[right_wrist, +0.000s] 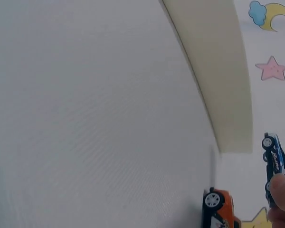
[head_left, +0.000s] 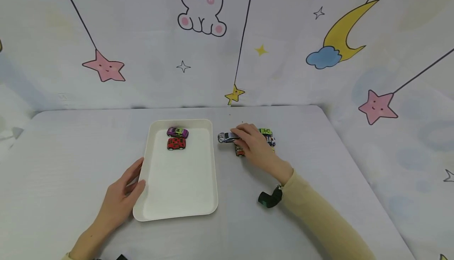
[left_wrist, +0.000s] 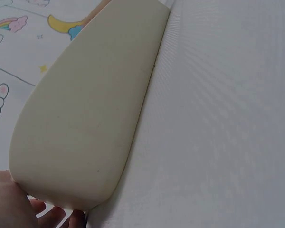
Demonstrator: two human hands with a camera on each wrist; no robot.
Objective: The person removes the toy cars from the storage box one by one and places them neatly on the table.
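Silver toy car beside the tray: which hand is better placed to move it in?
Right. The right hand already rests on the silver toy car; the left hand steadies the tray at its near-left edge.

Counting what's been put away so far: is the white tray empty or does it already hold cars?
Not empty. The white tray holds two toy cars at its far end, a purple car and a red car.

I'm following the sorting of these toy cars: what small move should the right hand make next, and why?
Probably lift the silver car and carry it left over the tray. The right hand already has its fingers on that car, two cars, purple and red, already sit in the tray, and the left hand steadies the tray's edge.
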